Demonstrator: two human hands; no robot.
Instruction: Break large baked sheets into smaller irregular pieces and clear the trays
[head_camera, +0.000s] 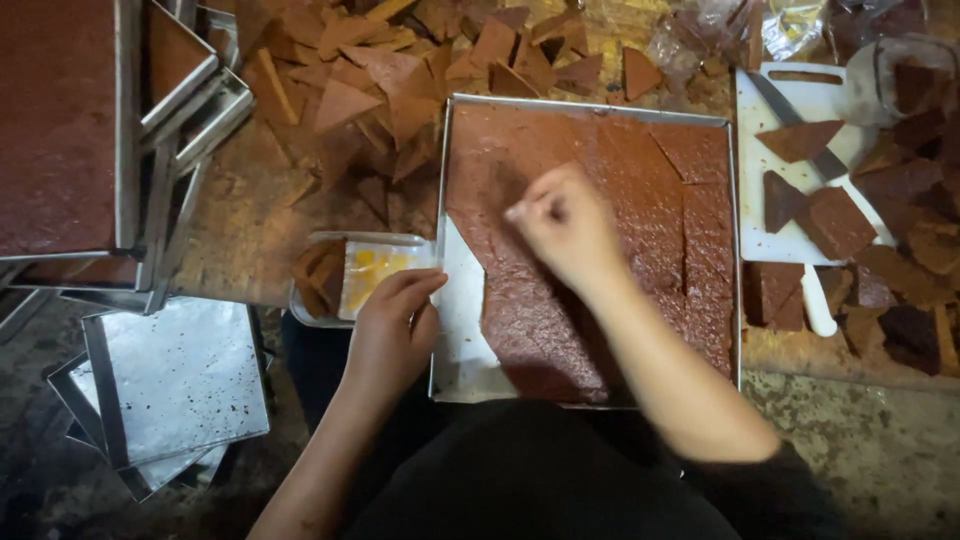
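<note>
A square metal tray (590, 104) lies in front of me with a flat reddish-brown slab (650, 190) in it, scored into pieces; its near left corner is bare metal. My right hand (565, 225) hovers over the slab's middle, fingers pinched together; whether it grips anything I cannot tell. My left hand (395, 325) rests on the tray's left rim, fingers curled over the edge, beside a small clear plastic box (375, 268) holding brown pieces and a yellow label.
A heap of brown triangular pieces (400, 70) lies behind the tray. At right, a white cutting board (770, 100) carries a knife (795, 120) and more pieces. Stacked metal trays (130, 150) stand at left, empty ones (175, 385) lower down.
</note>
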